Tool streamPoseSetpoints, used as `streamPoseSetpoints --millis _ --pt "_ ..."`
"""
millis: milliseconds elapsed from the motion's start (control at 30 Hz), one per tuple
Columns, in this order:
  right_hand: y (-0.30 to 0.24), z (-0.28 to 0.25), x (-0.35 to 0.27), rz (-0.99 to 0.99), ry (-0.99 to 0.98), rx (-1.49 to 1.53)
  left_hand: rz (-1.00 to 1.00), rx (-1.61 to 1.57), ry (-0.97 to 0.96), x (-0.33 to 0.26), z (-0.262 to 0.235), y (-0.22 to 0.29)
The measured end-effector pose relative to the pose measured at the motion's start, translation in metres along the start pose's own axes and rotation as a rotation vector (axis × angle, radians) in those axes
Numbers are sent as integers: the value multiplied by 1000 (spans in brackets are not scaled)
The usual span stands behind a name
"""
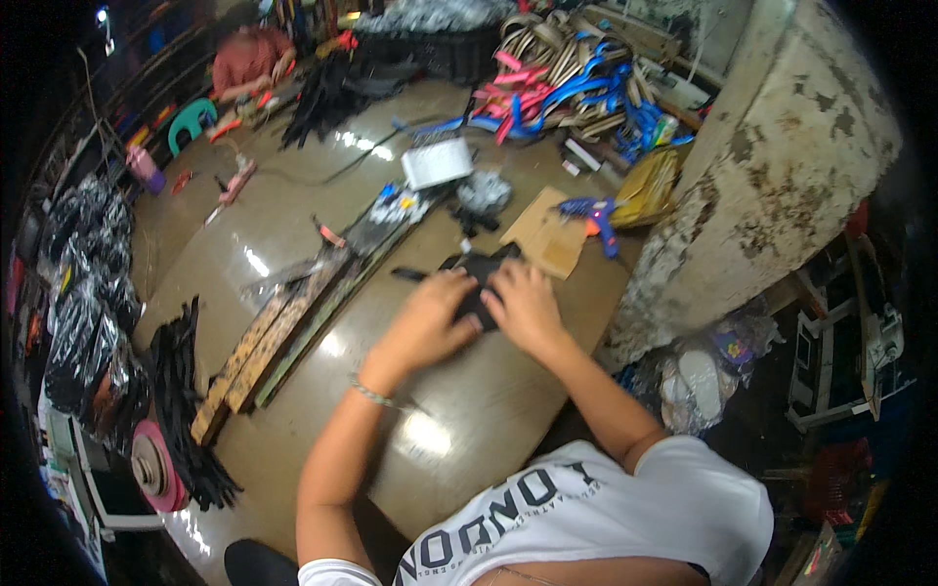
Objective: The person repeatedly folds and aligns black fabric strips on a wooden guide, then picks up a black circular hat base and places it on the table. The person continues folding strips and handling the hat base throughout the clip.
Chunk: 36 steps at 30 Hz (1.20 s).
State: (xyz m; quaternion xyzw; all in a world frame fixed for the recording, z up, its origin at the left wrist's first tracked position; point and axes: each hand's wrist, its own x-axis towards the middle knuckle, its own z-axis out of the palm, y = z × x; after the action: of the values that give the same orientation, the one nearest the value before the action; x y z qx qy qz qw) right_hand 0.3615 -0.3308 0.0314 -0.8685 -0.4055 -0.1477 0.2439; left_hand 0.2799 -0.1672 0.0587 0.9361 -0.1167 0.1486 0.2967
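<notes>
A black piece of soft, flat material point(479, 268), perhaps fabric or leather, lies on the table in front of me; its exact kind I cannot make out. My left hand point(436, 317) grips its left side, fingers bent over it and thumb toward the near edge. On the other side my right hand point(528, 305) has its fingers curled onto the same piece, close to the left. A narrow black strip point(410, 274) sticks out past the left fingers. Part of the piece is hidden under both hands.
Long wooden bars point(293, 327) lie left of my hands. Beyond them are a white box point(437, 163), cardboard point(545, 234) and a blue glue gun point(604, 223). Coloured straps point(557, 88) pile up at the back; black strips point(176, 391) lie left. Another person point(252, 63) sits far left. A peeling pillar point(772, 146) stands right.
</notes>
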Motion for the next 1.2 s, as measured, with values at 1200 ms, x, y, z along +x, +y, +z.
streamPoseSetpoints --millis 1200 --pt "227 -198 -249 810 376 51 -196 479 -216 -12 35 44"
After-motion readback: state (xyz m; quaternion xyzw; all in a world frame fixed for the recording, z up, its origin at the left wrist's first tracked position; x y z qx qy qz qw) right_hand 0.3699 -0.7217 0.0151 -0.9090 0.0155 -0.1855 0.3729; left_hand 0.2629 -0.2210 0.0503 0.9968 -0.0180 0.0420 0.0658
